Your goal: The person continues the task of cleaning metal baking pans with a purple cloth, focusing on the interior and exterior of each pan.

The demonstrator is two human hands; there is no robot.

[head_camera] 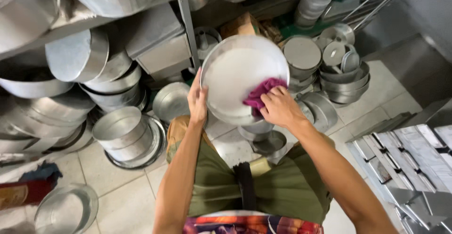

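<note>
Held a round metal pan (238, 74) tilted above the lap, left hand (197, 100) clamped on its rim. Pressed a magenta cloth (259, 95) against its lower edge, right hand (280, 108) curled over it. Risked slipping from that one-sided hold onto stacked pans (125, 135) on the tiled floor (122, 191).

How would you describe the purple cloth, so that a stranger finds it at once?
Find the big round metal pan held up in the middle, before the shelves of pans. The left hand grips its left rim. At its lower right rim, the right hand presses the purple cloth, the only soft, coloured thing among grey metal.
</note>
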